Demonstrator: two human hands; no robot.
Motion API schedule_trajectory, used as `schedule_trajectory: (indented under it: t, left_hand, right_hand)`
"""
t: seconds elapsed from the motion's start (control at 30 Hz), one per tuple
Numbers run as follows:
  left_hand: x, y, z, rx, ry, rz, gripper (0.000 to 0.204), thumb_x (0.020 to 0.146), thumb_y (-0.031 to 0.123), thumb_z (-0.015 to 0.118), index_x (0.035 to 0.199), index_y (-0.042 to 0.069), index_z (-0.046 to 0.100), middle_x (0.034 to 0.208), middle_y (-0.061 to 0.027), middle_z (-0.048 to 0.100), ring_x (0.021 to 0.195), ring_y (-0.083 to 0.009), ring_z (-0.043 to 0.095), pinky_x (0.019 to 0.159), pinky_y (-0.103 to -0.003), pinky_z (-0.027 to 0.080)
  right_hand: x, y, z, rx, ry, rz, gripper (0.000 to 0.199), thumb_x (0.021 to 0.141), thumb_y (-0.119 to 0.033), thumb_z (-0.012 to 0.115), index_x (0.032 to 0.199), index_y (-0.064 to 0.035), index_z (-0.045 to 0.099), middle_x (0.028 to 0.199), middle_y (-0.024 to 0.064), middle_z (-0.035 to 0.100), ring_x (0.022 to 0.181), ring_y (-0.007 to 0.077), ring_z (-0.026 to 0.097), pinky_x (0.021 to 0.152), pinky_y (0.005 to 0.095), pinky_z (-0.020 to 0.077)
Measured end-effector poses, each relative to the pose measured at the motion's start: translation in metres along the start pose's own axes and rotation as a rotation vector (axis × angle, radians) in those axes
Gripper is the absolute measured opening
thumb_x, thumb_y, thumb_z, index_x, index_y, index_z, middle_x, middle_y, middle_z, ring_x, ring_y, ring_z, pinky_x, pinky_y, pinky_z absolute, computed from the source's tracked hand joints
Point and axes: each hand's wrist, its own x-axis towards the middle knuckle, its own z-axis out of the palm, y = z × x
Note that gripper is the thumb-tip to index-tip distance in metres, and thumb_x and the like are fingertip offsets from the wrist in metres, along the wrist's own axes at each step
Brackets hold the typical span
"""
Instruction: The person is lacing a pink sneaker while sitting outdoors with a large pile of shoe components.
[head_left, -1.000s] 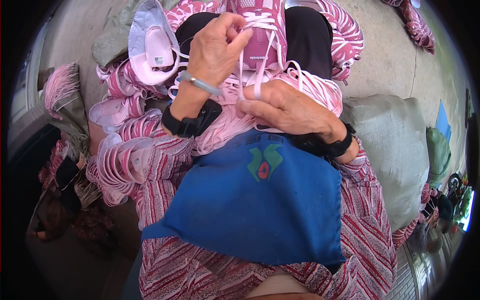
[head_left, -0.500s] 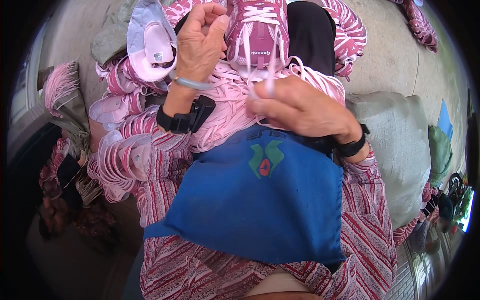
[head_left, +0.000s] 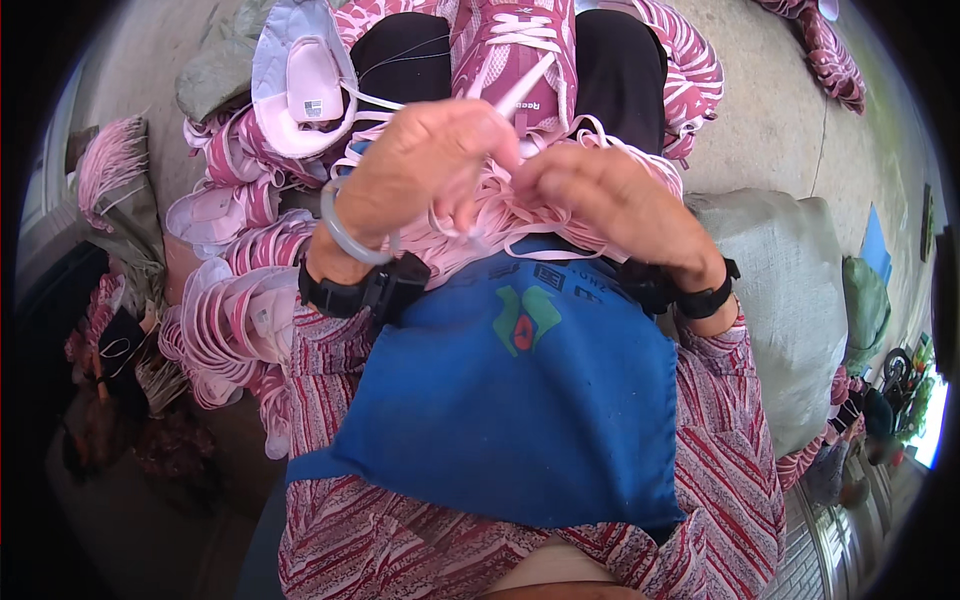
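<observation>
A dark-pink shoe upper, laced in white and pale pink, lies between my knees. From it a pale shoelace is pulled taut toward my hands. My left hand, a grey bangle at its wrist, has its fingers curled at the lace, slightly smeared by motion. Close beside it, my right hand pinches at the lace with fingertips nearly meeting the left ones. Beneath both hands a heap of loose pink laces covers my lap above a blue apron.
Stacked pink shoe uppers run along my left side, with a pale-lined upper on top. More uppers lie past my right knee. A pale woven sack stands at my right. A bundle of pink laces hangs far left.
My left hand has come down from beside the shoe toward my right hand, its fingers now at the lace. The lace now slants from the shoe. My right hand has shifted slightly.
</observation>
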Motion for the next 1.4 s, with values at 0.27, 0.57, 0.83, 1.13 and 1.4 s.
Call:
schedule_trajectory:
  t: [0.27,0.57,0.83,1.13,1.4]
  left_hand:
    - [0.001,-0.018,0.034,0.2,-0.412,-0.118,0.032,0.097,0.029,0.047,0.094,0.001,0.063,0.07,-0.0028,0.061,0.045,-0.0067,0.054,0.039,-0.016,0.039]
    - [-0.113,-0.032,-0.163,-0.619,0.661,0.514,0.024,0.095,0.015,0.046,0.095,-0.004,0.061,0.125,-0.0232,0.051,0.127,-0.0385,0.04,0.111,-0.058,0.022]
    - [-0.271,-0.015,-0.302,-0.81,0.863,0.966,0.013,0.085,0.009,0.054,0.073,0.005,0.054,0.107,-0.0152,0.057,0.124,-0.0417,0.041,0.11,-0.067,0.009]
    - [-0.34,0.01,-0.327,-0.879,0.973,1.277,0.011,0.088,0.012,0.053,0.078,0.006,0.053,0.096,-0.0096,0.062,0.107,-0.0329,0.055,0.105,-0.065,0.028]
    - [-0.133,0.018,-0.158,-0.078,0.595,0.528,0.035,0.094,0.009,0.053,0.123,-0.01,0.047,0.1,-0.0134,0.063,0.095,-0.0189,0.06,0.093,-0.034,0.045]
  right_hand:
    - [0.027,0.024,0.008,1.38,0.076,-0.021,0.035,0.097,-0.025,0.049,0.115,0.004,0.054,0.067,-0.0021,0.051,0.059,0.0091,0.052,0.062,0.0264,0.0504]
    - [0.0,0.085,-0.077,1.255,0.528,0.148,0.016,0.095,-0.015,0.052,0.096,0.0001,0.057,0.053,-0.0087,0.025,0.042,0.0028,0.02,0.037,0.0192,0.0187]
    - [0.005,0.088,-0.125,1.169,0.732,-0.074,0.017,0.092,-0.01,0.055,0.104,0.0021,0.057,0.066,-0.0006,0.049,0.044,0.005,0.028,0.039,0.0188,0.0222]
    - [-0.004,0.112,-0.127,0.079,0.782,0.218,0.017,0.088,-0.017,0.061,0.094,-0.002,0.066,0.073,0.0021,0.062,0.055,0.0032,0.049,0.047,0.0179,0.0359]
    - [0.007,0.061,-0.08,-0.261,0.817,-0.181,0.016,0.088,-0.007,0.059,0.102,-0.0034,0.066,0.079,0.0034,0.062,0.065,0.0088,0.059,0.059,0.0214,0.0461]
